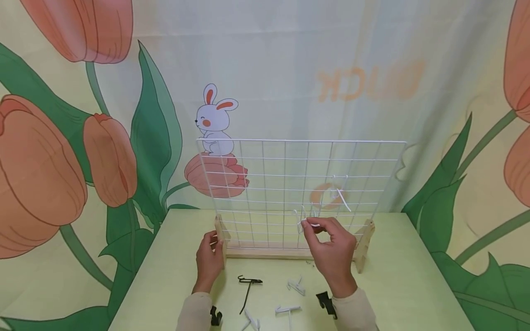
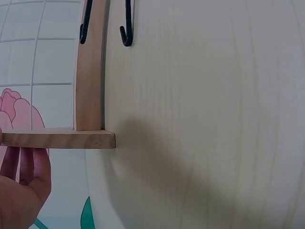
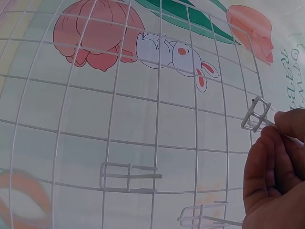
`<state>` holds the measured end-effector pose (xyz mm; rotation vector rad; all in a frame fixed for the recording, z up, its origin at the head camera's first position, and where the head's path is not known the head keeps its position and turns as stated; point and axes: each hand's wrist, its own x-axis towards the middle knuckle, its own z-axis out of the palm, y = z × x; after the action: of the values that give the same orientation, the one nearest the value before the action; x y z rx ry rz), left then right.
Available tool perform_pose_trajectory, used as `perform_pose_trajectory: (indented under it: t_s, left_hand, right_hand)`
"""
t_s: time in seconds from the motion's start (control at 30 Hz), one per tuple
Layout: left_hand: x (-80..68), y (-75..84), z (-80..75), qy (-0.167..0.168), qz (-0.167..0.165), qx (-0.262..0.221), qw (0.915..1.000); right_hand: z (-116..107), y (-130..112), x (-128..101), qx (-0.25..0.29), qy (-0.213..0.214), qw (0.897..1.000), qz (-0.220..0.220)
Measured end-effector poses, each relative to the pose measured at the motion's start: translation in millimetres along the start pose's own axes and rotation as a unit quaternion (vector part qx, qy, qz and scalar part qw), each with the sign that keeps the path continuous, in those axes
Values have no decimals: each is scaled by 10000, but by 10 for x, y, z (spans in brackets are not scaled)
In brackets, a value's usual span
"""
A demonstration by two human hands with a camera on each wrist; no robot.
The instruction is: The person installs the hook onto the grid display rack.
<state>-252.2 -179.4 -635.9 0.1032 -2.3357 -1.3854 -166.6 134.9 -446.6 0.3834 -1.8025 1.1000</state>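
Observation:
A white wire grid panel (image 1: 290,184) stands upright in a wooden stand (image 1: 265,252) on a pale green table (image 1: 406,280). My left hand (image 1: 212,248) grips the stand's left foot (image 2: 89,67), with its fingers (image 2: 21,176) behind the foot. My right hand (image 1: 318,226) pinches a small white wire hook (image 1: 308,224) against the lower part of the grid. In the right wrist view this held hook (image 3: 256,114) sits between my fingertips (image 3: 286,125). Other white hooks (image 3: 126,175) (image 3: 202,218) hang on the grid.
Loose on the table in front of the stand lie a black hook (image 1: 248,287) and white hooks (image 1: 296,286) (image 1: 287,309) (image 1: 251,322). The black wrist camera mounts (image 1: 215,316) (image 1: 325,301) show near my cuffs. A printed tulip and rabbit backdrop hangs behind.

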Motion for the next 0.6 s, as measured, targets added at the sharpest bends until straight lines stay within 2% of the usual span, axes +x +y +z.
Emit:
perform_pose_trajectory:
  t_s: [0.3, 0.47, 0.6]
  left_hand:
    - [72, 21, -19, -68, 20, -26, 10000]
    - [22, -8, -13, -81, -6, 18, 10000]
    - [19, -1, -24, -87, -17, 35, 10000]
  right_hand:
    - [188, 52, 255, -188, 311, 9989, -297]
    - [264, 56, 366, -480, 354, 9981, -159]
    - [356, 85, 472, -574, 450, 9970, -272]
